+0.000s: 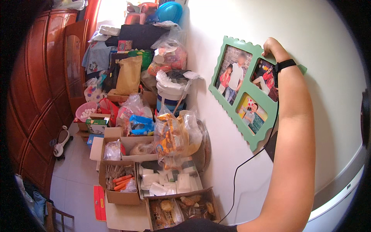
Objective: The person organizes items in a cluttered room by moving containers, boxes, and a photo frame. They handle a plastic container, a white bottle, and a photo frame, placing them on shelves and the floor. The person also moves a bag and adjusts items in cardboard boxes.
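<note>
A green scallop-edged photo frame [232, 107] is against the white wall at the right, tilted in view. It holds three photographs of people. My right hand [272, 47] is at its upper edge, fingers curled over the rim; the fingertips are mostly hidden. A black strap [285, 65] circles my right wrist, and a black cable [236, 171] runs down from it. My forearm covers the right part of the frame, leaving one green corner [303, 69] showing beyond it. My left hand is out of view.
Along the wall stand open cartons of wrapped food [166, 213], white packets [159, 181] and orange-wrapped sticks [123, 182]. Behind them are plastic bags [169, 133] and a white bucket [171, 92]. A wooden wardrobe [37, 87] lines the left; a scooter-like toy [61, 143] stands on the tiles.
</note>
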{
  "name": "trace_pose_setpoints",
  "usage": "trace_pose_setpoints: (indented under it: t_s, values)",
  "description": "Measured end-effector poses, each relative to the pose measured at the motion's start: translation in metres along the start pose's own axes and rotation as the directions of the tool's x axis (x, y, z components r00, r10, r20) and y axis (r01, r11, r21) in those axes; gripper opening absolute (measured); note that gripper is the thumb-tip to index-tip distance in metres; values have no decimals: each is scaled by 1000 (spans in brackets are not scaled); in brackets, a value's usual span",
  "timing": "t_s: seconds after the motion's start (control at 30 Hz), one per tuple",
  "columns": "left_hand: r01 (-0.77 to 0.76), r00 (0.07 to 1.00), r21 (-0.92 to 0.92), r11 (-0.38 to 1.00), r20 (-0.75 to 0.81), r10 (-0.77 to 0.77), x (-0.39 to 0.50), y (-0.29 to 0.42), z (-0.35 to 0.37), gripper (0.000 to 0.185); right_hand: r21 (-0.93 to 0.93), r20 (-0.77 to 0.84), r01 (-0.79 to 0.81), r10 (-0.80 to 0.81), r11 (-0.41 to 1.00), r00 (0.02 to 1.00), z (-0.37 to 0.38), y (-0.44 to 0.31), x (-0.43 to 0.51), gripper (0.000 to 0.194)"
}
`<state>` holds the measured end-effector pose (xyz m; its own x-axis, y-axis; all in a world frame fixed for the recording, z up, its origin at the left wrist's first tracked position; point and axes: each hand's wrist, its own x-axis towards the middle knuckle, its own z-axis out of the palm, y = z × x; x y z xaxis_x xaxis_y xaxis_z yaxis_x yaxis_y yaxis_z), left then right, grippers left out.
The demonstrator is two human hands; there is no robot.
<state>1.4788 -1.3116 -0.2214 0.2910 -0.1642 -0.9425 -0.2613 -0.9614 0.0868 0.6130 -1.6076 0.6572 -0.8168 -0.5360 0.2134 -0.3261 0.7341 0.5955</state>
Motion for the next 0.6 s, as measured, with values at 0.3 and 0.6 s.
trace_pose_setpoints:
  t_s: [0.3,0.6]
  values:
    - [-14,1000,-16,1000,-8,14,0,0,3,44,-13,-80,11,-12,1000,997,-1,-2,-7,39]
    - [-28,999,21,999,-37,29,-2,-11,-4,46,4,-76,-67,67,998,995,1,-5,-5,45]
